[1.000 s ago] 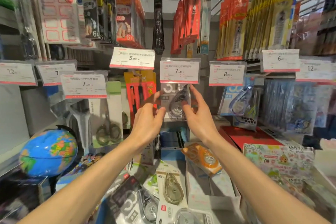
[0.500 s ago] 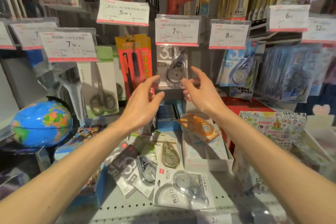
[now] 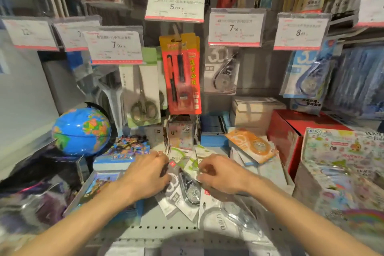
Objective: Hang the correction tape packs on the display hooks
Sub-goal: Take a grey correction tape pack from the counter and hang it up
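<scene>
Both hands working low over the shelf [image 3: 166, 229], left hand [image 3: 145, 174] curling onto a grey correction tape pack [image 3: 182, 188] in the loose pile, right hand [image 3: 220, 172] pinching its pale edge — grip blurred, one grey pack [image 3: 221, 72] hanging under the 7.90 tag [image 3: 235, 27].

From my seat the correction tape packs [image 3: 182, 189] under the hands read as printed card under clear, glossy plastic blisters; the hung pack [image 3: 221, 72] shows the same shiny blister; the shelf [image 3: 166, 229] looks like matt grey painted metal, perforated along its front; the globe [image 3: 81, 129] is smooth, glossy plastic with a bright glare spot; the price tags [image 3: 115, 47] are paper in clear plastic sleeves; the scissors [image 3: 143, 97] look like metal behind film; the red box [image 3: 291, 131] seems matt cardboard.
</scene>
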A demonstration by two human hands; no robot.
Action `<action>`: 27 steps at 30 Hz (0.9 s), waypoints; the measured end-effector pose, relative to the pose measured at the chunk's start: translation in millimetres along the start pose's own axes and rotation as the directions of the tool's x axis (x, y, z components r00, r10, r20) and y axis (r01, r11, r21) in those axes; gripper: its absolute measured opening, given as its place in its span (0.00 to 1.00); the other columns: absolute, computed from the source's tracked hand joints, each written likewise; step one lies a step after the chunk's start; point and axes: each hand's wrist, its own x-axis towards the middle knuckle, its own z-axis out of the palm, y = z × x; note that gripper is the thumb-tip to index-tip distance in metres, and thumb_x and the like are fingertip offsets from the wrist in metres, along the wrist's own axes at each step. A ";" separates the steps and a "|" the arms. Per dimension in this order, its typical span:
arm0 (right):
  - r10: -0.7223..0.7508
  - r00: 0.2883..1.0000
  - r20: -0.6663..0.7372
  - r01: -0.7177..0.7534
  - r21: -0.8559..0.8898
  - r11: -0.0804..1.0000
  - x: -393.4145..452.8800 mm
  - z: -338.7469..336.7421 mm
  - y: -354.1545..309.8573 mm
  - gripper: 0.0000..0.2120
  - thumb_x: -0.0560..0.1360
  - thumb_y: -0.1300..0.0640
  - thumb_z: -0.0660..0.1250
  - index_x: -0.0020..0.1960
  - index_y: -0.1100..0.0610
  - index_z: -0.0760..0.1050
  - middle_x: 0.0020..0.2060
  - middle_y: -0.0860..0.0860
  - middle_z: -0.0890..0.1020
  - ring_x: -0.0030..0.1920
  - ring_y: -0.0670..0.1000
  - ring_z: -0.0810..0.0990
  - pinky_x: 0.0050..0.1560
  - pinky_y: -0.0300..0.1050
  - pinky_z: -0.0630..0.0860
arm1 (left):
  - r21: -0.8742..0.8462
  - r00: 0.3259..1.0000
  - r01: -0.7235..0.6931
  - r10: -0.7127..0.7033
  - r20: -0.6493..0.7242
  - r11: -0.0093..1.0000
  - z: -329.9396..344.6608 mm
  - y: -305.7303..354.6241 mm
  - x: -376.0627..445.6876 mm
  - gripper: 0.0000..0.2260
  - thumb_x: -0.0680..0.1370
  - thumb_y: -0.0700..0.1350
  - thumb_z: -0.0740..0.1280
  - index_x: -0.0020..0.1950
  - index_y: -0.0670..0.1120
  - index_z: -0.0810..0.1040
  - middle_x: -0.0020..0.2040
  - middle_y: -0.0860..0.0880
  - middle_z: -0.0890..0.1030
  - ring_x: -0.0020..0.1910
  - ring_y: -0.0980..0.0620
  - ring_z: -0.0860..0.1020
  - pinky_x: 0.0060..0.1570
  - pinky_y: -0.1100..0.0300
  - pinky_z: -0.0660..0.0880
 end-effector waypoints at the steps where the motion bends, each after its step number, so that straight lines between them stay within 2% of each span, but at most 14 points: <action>1: -0.019 0.999 0.027 0.020 -0.049 0.999 2.3 9.9 -4.4 0.18 0.76 0.40 0.66 0.51 0.55 0.79 0.45 0.51 0.81 0.47 0.54 0.77 0.53 0.52 0.76 | -0.005 1.000 0.017 -0.017 0.016 1.000 1.0 -1.5 -1.0 0.11 0.77 0.56 0.65 0.54 0.51 0.74 0.54 0.48 0.78 0.54 0.45 0.77 0.48 0.52 0.74; 3: -0.040 0.998 0.045 0.046 -0.139 0.989 6.3 24.1 -10.2 0.20 0.75 0.37 0.65 0.40 0.54 0.73 0.37 0.49 0.74 0.44 0.54 0.71 0.54 0.54 0.74 | -0.055 0.999 0.039 -0.038 0.026 0.998 2.5 -4.0 -1.9 0.10 0.76 0.54 0.66 0.49 0.49 0.74 0.48 0.48 0.80 0.49 0.45 0.77 0.44 0.52 0.75; 4: -0.048 0.997 0.053 0.056 -0.166 0.985 5.7 26.3 -13.6 0.21 0.75 0.36 0.65 0.36 0.52 0.68 0.35 0.47 0.71 0.43 0.54 0.69 0.56 0.55 0.72 | -0.087 0.999 0.048 -0.047 0.020 0.995 3.3 -5.4 -1.4 0.10 0.76 0.54 0.66 0.50 0.49 0.75 0.47 0.49 0.80 0.48 0.44 0.78 0.44 0.52 0.76; 6: -0.058 0.995 0.079 0.071 -0.168 0.983 2.8 25.7 -19.7 0.22 0.73 0.33 0.65 0.34 0.47 0.62 0.36 0.45 0.69 0.45 0.53 0.69 0.60 0.56 0.70 | -0.149 0.998 0.070 -0.070 0.004 0.986 3.3 -7.4 -1.9 0.12 0.76 0.53 0.67 0.56 0.49 0.78 0.47 0.50 0.82 0.49 0.45 0.79 0.46 0.52 0.77; 8: -0.037 0.990 0.136 0.055 -0.134 0.989 -0.4 23.5 -23.7 0.18 0.72 0.31 0.66 0.38 0.42 0.63 0.45 0.46 0.73 0.49 0.52 0.69 0.60 0.53 0.69 | -0.233 0.995 0.090 -0.095 -0.011 0.968 3.3 -10.0 -2.1 0.18 0.77 0.52 0.68 0.66 0.51 0.77 0.47 0.51 0.81 0.49 0.48 0.78 0.46 0.54 0.75; 9: -0.028 0.988 0.151 0.046 -0.116 0.992 -1.5 24.1 -25.1 0.16 0.72 0.31 0.67 0.45 0.41 0.69 0.50 0.48 0.75 0.52 0.52 0.70 0.60 0.52 0.68 | -0.286 0.994 0.096 -0.105 -0.017 0.953 2.8 -11.6 -2.4 0.21 0.77 0.51 0.69 0.70 0.50 0.75 0.48 0.51 0.80 0.49 0.50 0.78 0.46 0.56 0.73; 10: -0.004 0.988 0.154 0.020 -0.107 0.994 -2.3 25.4 -26.1 0.22 0.71 0.31 0.67 0.56 0.44 0.72 0.56 0.49 0.77 0.57 0.53 0.71 0.61 0.52 0.68 | -0.344 0.993 0.102 -0.117 -0.024 0.934 2.1 -12.8 -3.2 0.22 0.78 0.51 0.69 0.72 0.50 0.74 0.50 0.52 0.80 0.50 0.51 0.78 0.48 0.57 0.73; 11: 0.010 0.991 0.136 0.002 -0.092 0.996 -2.9 26.6 -28.3 0.31 0.71 0.30 0.67 0.66 0.48 0.70 0.60 0.50 0.77 0.61 0.53 0.72 0.64 0.53 0.69 | -0.402 0.991 0.105 -0.129 -0.032 0.910 0.8 -13.9 -4.2 0.22 0.78 0.49 0.69 0.72 0.49 0.73 0.54 0.52 0.81 0.53 0.52 0.78 0.52 0.57 0.74; 13: 0.024 0.997 0.078 -0.019 -0.068 0.997 -2.4 32.6 -32.4 0.38 0.71 0.31 0.67 0.73 0.51 0.65 0.63 0.50 0.77 0.64 0.53 0.72 0.67 0.53 0.68 | -0.523 0.989 0.100 -0.144 -0.045 0.847 -2.5 -15.7 -6.9 0.20 0.79 0.46 0.69 0.72 0.49 0.74 0.61 0.51 0.80 0.58 0.51 0.80 0.58 0.57 0.75; 17: 0.009 0.998 -0.062 -0.004 0.075 0.997 1.7 31.8 -44.2 0.37 0.70 0.34 0.70 0.73 0.49 0.64 0.66 0.46 0.77 0.64 0.50 0.75 0.66 0.50 0.71 | -0.643 0.972 0.035 -0.175 -0.156 0.765 -11.1 -26.1 -10.3 0.16 0.81 0.45 0.67 0.69 0.50 0.77 0.59 0.56 0.79 0.59 0.53 0.80 0.62 0.54 0.76; 21: -0.018 0.990 -0.142 0.056 0.268 0.962 8.2 20.2 -55.3 0.38 0.69 0.38 0.73 0.73 0.47 0.60 0.66 0.43 0.74 0.60 0.44 0.75 0.59 0.41 0.72 | -0.685 0.928 -0.066 -0.207 -0.309 0.726 -29.3 -36.1 -11.7 0.12 0.81 0.45 0.68 0.63 0.52 0.80 0.55 0.59 0.82 0.51 0.60 0.81 0.52 0.62 0.77; 24: -0.049 0.977 -0.206 0.118 0.340 0.933 12.7 5.6 -54.5 0.41 0.68 0.38 0.75 0.74 0.46 0.59 0.67 0.43 0.72 0.63 0.43 0.73 0.64 0.41 0.71 | -0.720 0.904 -0.138 -0.210 -0.372 0.680 -42.7 -35.4 -9.2 0.12 0.80 0.44 0.68 0.63 0.51 0.81 0.54 0.56 0.85 0.47 0.57 0.82 0.49 0.56 0.81; 25: -0.049 0.974 -0.221 0.129 0.363 0.923 12.6 -0.4 -51.5 0.41 0.68 0.39 0.75 0.74 0.46 0.61 0.66 0.43 0.72 0.63 0.42 0.73 0.63 0.38 0.70 | -0.730 0.899 -0.156 -0.211 -0.385 0.665 -47.5 -33.4 -8.1 0.12 0.80 0.43 0.68 0.63 0.52 0.81 0.54 0.55 0.85 0.46 0.57 0.83 0.47 0.58 0.80; 27: -0.036 0.974 -0.223 0.131 0.428 0.894 9.3 -14.0 -42.8 0.33 0.69 0.41 0.76 0.69 0.43 0.67 0.61 0.41 0.74 0.58 0.37 0.75 0.57 0.29 0.69 | -0.768 0.901 -0.189 -0.203 -0.384 0.612 -56.1 -26.0 -4.4 0.12 0.81 0.42 0.68 0.62 0.53 0.81 0.51 0.54 0.86 0.45 0.56 0.85 0.41 0.62 0.79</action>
